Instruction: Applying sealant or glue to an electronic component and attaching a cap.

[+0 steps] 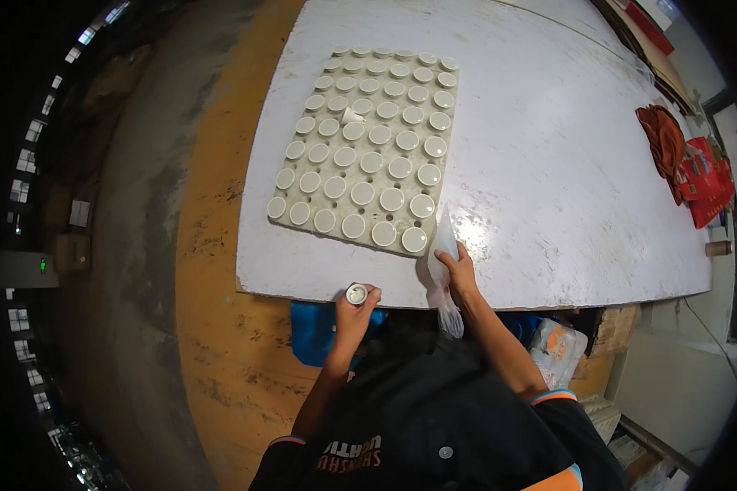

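White cylindrical part [356, 294]: clasped in the left hand [354, 317].
Translucent bag [445, 242]: clutched in the right hand [460, 272].
Pale tray [339, 232]: ahead of both hands, bearing rows of white-topped pieces [363, 193].

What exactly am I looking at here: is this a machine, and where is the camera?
No machine: these are a person's two bare hands. There is one picture, from a wide fisheye camera on the person's head, looking down, which is why straight edges bend and the dark shirt shows below. On the white table lies a pale tray with rows of white, round-topped pieces; one sits tipped among them. Farther right are a rust-coloured cloth and a red bag. The left hand holds a small round white piece; the right hand grips a clear plastic bag.
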Demonstrator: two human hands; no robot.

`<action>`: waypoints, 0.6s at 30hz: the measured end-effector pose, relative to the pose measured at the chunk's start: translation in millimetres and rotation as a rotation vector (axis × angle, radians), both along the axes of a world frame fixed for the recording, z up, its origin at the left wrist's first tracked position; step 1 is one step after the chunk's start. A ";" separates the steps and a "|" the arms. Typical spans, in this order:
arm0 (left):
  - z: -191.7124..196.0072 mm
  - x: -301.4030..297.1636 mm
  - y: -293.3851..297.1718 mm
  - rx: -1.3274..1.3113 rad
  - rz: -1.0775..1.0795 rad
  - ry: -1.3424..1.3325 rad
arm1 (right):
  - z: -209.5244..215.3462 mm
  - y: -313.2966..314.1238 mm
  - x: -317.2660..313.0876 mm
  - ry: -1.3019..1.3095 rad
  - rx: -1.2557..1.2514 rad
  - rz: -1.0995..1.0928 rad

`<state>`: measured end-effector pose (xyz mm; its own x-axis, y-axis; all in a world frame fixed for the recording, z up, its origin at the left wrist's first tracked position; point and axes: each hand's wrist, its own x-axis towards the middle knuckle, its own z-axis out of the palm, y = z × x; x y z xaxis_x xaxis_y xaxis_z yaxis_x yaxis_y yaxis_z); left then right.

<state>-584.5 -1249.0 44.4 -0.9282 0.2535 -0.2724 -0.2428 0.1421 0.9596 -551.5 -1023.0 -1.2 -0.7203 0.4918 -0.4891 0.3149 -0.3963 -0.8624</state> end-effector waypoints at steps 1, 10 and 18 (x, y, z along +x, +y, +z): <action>3.3 0.7 4.6 -0.005 0.006 0.008 | 3.0 -3.2 4.8 0.040 -0.110 -0.010; 49.7 33.5 58.9 0.044 -0.281 0.139 | 76.5 9.8 90.6 0.371 -0.371 0.002; 89.6 132.7 112.6 0.188 -0.663 0.309 | 110.5 -16.5 275.8 0.648 -0.658 -0.229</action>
<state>-451.7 -1136.4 134.0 -0.5922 0.8019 0.0790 0.1208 -0.0085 0.9926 -275.7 -1039.5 109.3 -0.8689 0.4229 -0.2571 -0.2917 -0.8573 -0.4241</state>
